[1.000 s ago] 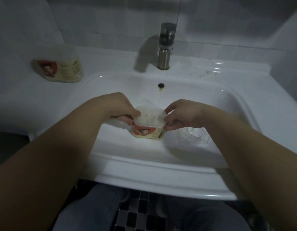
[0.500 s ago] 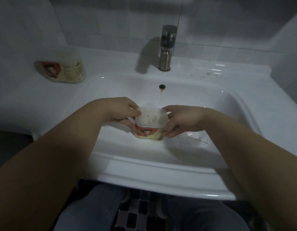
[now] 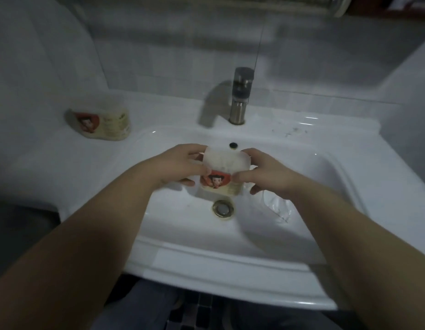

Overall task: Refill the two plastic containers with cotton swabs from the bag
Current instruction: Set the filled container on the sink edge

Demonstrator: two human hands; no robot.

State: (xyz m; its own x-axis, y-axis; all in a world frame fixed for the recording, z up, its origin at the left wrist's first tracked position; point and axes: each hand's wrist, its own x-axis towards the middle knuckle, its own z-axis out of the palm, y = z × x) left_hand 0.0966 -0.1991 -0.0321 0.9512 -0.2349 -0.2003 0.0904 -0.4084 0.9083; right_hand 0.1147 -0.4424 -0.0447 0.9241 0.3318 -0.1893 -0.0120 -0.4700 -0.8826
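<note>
Dim bathroom, white sink [image 3: 206, 263]. The container [image 3: 218, 184] is held up above the basin, almost over the drain [image 3: 223, 208], with its cloudy lid [image 3: 227, 160] on top. The danger, I'd say, is a lid not fully seated: one squeeze or slip and the swabs spill into the basin. The left hand [image 3: 180, 166] curls round its left side, thumb at the lid's edge. The right hand [image 3: 266, 172] pinches the right side. The bag [image 3: 278, 208] lies in the basin beneath the right wrist. The other container [image 3: 102, 123] sits on the counter, well apart.

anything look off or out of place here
The clear plastic bag lies crumpled in the sink basin, under the right hand holding the container; an odd spot, it could get wet. Dark scuffs mark the counter right of the faucet.
</note>
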